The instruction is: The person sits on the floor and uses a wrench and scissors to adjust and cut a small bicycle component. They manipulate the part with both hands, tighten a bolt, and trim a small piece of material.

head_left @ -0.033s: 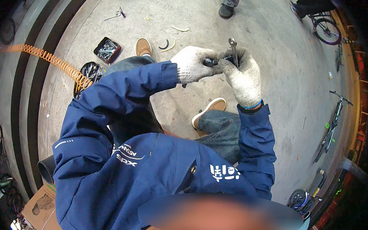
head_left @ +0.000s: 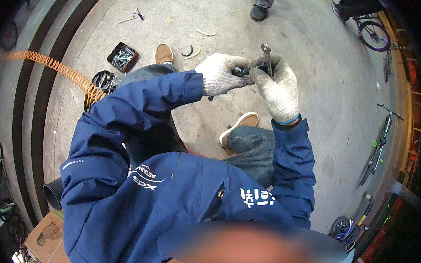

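Hands [head_left: 221, 75] in fuzzy knit gloves [head_left: 283, 91] around rounded black part [head_left: 239, 71], metal wrench [head_left: 267, 58]

From where I stood, the person wore a navy jacket [head_left: 194, 198] with white lettering [head_left: 257, 198] on both sides of the chest, a round metal snap [head_left: 221, 194], and pale bars [head_left: 72, 164] on the left sleeve [head_left: 109, 137]. The left hand [head_left: 222, 74] and right hand [head_left: 279, 87] had off-white knit gloves [head_left: 213, 81], grey-soiled at the fingers, the right one blue-edged. Below showed blue jeans [head_left: 250, 148] and tan shoes [head_left: 164, 53] with pale soles [head_left: 231, 125].
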A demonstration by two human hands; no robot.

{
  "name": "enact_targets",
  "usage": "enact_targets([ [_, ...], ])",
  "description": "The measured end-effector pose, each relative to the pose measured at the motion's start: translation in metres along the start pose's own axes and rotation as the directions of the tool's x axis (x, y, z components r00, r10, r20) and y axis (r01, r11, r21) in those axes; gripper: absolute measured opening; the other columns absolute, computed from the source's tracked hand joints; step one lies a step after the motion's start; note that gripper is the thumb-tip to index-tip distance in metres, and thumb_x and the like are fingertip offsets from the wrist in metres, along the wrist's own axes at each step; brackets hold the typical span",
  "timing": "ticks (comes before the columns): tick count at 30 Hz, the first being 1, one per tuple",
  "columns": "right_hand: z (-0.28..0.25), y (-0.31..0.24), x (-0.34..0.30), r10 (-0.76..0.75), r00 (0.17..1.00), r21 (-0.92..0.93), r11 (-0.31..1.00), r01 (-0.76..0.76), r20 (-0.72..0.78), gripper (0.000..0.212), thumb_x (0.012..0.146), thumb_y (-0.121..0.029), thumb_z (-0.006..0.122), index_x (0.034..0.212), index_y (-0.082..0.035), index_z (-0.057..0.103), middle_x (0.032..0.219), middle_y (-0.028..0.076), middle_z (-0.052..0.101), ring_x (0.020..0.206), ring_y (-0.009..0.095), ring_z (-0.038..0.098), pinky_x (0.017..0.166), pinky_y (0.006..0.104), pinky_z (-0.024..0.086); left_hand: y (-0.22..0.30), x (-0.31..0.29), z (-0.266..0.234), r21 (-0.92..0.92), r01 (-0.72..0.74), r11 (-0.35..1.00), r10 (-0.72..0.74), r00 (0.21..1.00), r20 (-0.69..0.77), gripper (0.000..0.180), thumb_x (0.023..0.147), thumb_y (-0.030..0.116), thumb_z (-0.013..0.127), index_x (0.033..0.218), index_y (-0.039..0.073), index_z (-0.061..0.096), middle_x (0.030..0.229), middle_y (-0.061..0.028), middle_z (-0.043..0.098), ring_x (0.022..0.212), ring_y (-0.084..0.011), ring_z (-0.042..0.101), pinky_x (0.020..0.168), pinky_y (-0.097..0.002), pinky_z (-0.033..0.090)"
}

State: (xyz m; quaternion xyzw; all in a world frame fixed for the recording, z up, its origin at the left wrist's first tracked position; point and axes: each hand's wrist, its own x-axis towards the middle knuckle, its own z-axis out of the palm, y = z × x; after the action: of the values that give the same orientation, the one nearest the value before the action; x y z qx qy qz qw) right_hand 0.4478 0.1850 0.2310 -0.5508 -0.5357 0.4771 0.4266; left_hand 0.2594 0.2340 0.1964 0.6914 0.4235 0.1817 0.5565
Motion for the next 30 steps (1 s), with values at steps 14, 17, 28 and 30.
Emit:
enact_targets([
  [14,0.007,0.003,-0.004,-0.062,0.997,0.045,0.997,0.064,-0.054,0.020,0.093,-0.003,0.075,0.111,0.001,0.065,0.101,0.010,0.074,0.090,0.016,0.071,0.079,0.0325,0.059,-0.009,-0.001,0.012,-0.197,0.015,0.980,-0.008,0.999,0.038,0.037,0.098,0.027,0.075,0.128,0.005,0.068,0.078,-0.0007,0.068,0.058,-0.0079,0.061,0.053,-0.0260,0.053],
  [17,0.013,0.003,-0.004,-0.121,0.990,-0.007,0.993,0.121,-0.067,0.020,0.093,-0.004,0.076,0.110,0.002,0.066,0.099,0.011,0.074,0.089,0.017,0.071,0.080,0.0333,0.059,-0.009,0.000,0.011,-0.164,0.019,0.986,-0.016,1.000,0.023,0.036,0.098,0.026,0.075,0.128,0.007,0.069,0.079,-0.0011,0.069,0.059,-0.0076,0.061,0.054,-0.0256,0.053],
  [28,0.012,0.003,-0.008,-0.146,0.988,-0.084,0.986,0.142,-0.041,0.025,0.094,-0.003,0.074,0.116,0.001,0.062,0.102,0.010,0.072,0.091,0.016,0.070,0.080,0.0322,0.059,-0.013,-0.001,0.018,-0.223,-0.001,0.975,0.001,1.000,0.000,0.035,0.098,0.031,0.074,0.124,0.007,0.070,0.076,-0.0017,0.068,0.059,-0.0086,0.061,0.054,-0.0269,0.052],
  [30,0.013,0.003,-0.009,-0.225,0.973,-0.237,0.949,0.208,-0.046,0.026,0.094,-0.004,0.074,0.116,0.001,0.062,0.102,0.010,0.072,0.091,0.016,0.070,0.080,0.0323,0.059,-0.012,-0.002,0.018,-0.230,0.014,0.973,-0.012,1.000,0.011,0.038,0.098,0.034,0.074,0.125,0.008,0.070,0.075,-0.0017,0.068,0.059,-0.0087,0.061,0.054,-0.0272,0.052],
])
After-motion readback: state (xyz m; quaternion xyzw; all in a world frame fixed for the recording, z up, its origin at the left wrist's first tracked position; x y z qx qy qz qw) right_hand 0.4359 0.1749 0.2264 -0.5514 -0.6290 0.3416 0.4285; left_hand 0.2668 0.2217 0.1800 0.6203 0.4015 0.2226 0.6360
